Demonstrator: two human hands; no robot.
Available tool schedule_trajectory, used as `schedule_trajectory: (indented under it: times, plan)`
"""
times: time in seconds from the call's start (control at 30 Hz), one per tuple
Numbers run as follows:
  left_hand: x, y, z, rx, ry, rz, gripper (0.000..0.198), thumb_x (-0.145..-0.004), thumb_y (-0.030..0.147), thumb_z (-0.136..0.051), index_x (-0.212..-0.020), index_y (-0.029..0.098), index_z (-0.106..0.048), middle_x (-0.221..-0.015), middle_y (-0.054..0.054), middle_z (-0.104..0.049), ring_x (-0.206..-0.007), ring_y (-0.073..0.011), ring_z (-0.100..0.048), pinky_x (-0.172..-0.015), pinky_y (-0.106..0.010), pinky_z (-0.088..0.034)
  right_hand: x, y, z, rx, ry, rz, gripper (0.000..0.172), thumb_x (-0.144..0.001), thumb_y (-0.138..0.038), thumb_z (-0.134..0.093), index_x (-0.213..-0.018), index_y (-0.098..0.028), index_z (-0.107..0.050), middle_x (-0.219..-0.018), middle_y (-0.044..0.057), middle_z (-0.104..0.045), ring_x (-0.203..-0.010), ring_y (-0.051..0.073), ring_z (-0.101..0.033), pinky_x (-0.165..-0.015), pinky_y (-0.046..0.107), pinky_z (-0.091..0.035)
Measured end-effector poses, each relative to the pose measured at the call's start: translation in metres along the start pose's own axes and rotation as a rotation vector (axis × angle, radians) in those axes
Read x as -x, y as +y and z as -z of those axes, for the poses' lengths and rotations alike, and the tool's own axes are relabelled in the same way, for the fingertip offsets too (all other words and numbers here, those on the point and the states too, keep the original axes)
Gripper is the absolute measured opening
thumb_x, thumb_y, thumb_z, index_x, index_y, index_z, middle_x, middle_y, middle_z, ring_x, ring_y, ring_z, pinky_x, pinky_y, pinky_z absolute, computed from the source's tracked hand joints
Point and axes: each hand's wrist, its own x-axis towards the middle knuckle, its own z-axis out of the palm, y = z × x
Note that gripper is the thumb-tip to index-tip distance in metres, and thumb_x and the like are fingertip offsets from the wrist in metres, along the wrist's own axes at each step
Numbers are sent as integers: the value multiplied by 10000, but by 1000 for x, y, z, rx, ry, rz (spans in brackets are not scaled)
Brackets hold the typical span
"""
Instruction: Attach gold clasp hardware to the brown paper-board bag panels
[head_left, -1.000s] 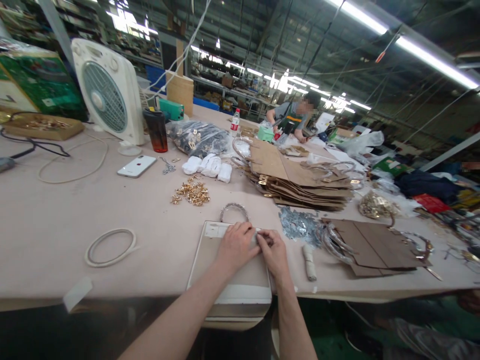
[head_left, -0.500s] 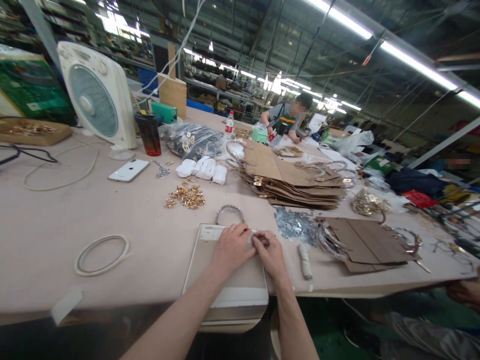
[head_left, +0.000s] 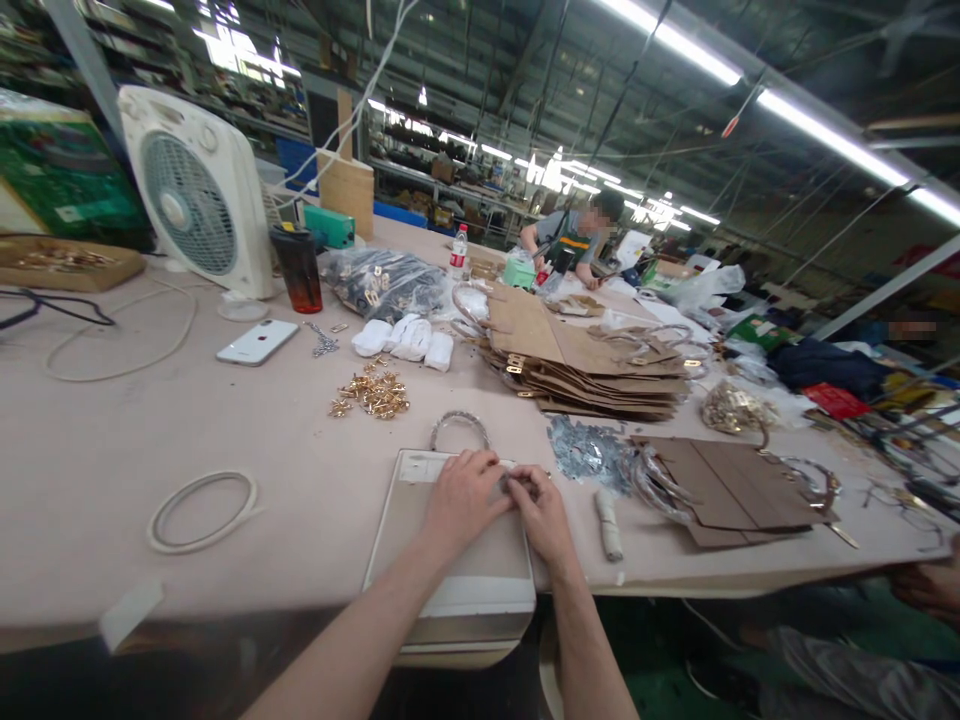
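Observation:
A pale beige bag panel (head_left: 401,545) with white borders lies in front of me, overhanging the table's front edge. Its round handle (head_left: 459,416), wrapped in clear film, stands out past the far edge. Bent over the panel's top edge, my left hand (head_left: 466,495) grips it, with the thumb reaching toward the right fingers. My right hand (head_left: 541,512) is closed in a pinch at the panel's upper right corner, close against the left thumb. Whatever small thing is between the right fingertips is too hidden to name.
Gold-coloured fittings (head_left: 375,390) lie in a pile beyond the panel. Thin grey metal pieces (head_left: 589,450) are to the right, near brown bag panels (head_left: 727,485) and a taller stack (head_left: 585,365). A tape roll (head_left: 202,510), phone (head_left: 257,342) and fan (head_left: 196,190) are left.
My right fingers have shifted slightly at the panel's corner. My left hand and the panel stay almost where they were.

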Motion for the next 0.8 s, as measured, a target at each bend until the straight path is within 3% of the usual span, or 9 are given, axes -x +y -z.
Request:
schedule_trajectory:
  times: [0.23, 0.8]
  plan:
    - [-4, 1, 1, 28, -31, 16, 173, -964, 382, -695, -1110, 304, -743, -1201, 14, -733, -1061, -249, -570, -893, -439, -422, 3, -4, -3, -9, 62, -45, 173, -967, -379, -595, -1028, -226, -651, -957, 41, -723, -858, 216, -673, -808, 335, -516]
    - [-3, 3, 0, 38, -14, 30, 155, -959, 325, -700, -1100, 286, -750, -1177, 9, -746, -1070, -248, -582, -919, -455, -431, 1, -5, -4, -48, 29, -73, 203, -955, -409, -612, -1024, -227, -670, -976, 46, -747, -874, 220, -693, -814, 334, -528]
